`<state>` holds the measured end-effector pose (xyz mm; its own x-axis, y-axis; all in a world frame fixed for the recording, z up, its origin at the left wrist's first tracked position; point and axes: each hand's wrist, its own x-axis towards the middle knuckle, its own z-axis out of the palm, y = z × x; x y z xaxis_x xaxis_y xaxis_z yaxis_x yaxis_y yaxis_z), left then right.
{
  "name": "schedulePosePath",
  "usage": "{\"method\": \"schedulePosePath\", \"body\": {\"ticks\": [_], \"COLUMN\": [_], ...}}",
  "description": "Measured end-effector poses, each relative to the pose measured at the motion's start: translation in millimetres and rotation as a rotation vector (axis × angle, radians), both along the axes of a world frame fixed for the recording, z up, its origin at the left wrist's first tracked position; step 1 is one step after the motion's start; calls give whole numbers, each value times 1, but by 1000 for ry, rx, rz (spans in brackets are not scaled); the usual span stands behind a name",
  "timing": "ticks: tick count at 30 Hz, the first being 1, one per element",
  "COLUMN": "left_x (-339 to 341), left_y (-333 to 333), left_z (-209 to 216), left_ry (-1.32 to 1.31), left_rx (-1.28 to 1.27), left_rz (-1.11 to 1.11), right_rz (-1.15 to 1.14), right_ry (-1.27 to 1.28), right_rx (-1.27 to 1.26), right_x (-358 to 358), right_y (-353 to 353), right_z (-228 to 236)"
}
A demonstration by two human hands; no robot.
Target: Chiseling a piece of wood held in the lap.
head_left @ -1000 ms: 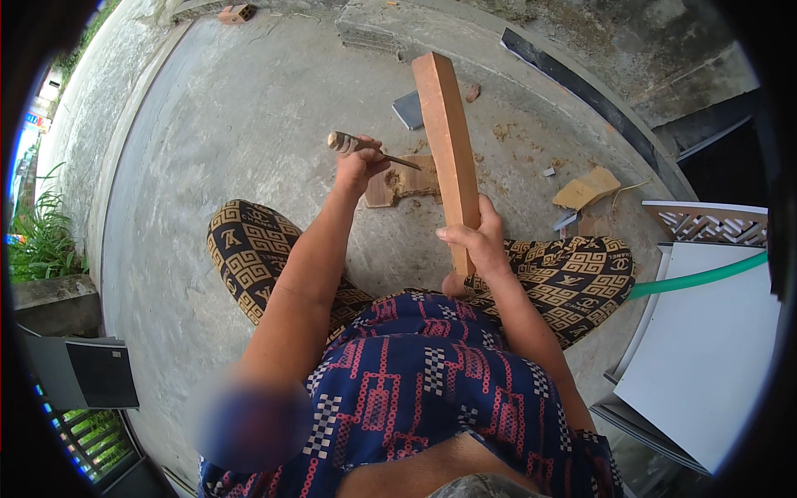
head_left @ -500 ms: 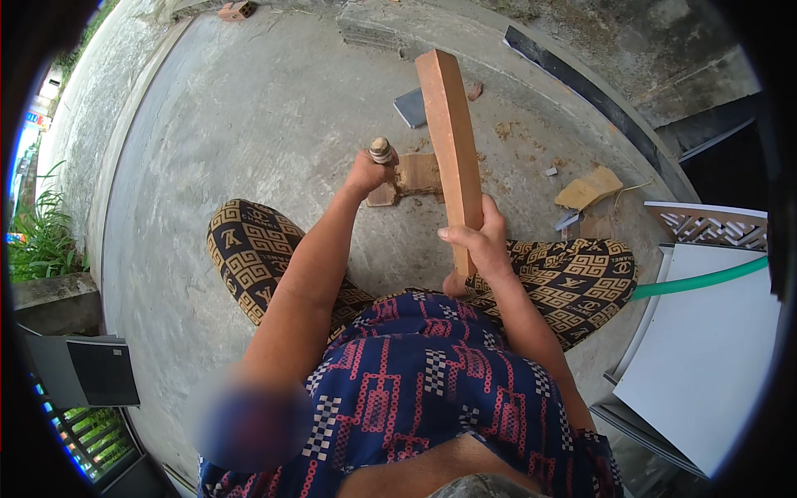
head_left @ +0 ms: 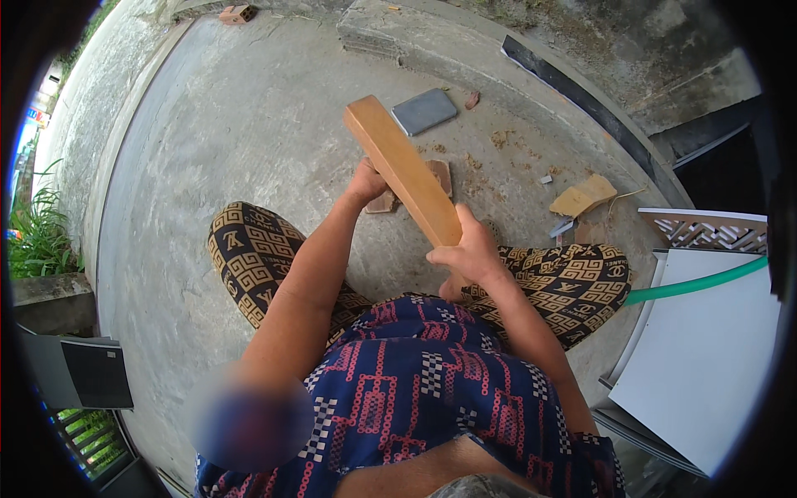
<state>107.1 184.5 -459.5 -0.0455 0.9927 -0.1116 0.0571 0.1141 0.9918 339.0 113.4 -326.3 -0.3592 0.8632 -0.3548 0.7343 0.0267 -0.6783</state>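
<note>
A long squared wooden beam slants up and left across the middle, its lower end in my right hand, fingers wrapped round it. My left hand is closed beneath the beam's far part, on the chisel whose ringed round handle showed earlier; the beam now covers it. Under the beam lies a brown wooden block on the concrete floor, mostly hidden. A smaller brown piece shows beside my left hand. Whether the beam touches the handle cannot be made out.
Beyond the beam lies a flat grey rectangular slab. Crumbs are scattered to its right, near a yellowish chunk and a small grey metal piece. A green hose crosses a white panel at the right.
My right hand has swung the beam from nearly upright down and to the left, over my left hand. The grey slab is now uncovered; my left hand has hardly moved.
</note>
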Motion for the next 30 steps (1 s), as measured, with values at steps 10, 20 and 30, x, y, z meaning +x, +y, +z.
{"method": "schedulePosePath", "body": {"ticks": [10, 20, 30], "left_x": [-3, -15, -13], "left_y": [7, 1, -5], "left_z": [-23, -16, -7], "left_ry": [47, 169, -290], "left_rx": [-62, -114, -452], "left_rz": [-46, -98, 518], "right_rz": [-98, -341, -681], "right_ry": [314, 560, 561], "right_rx": [109, -240, -745], "right_x": [-7, 4, 2], "right_y": [-6, -6, -8], "right_z": [17, -24, -75]}}
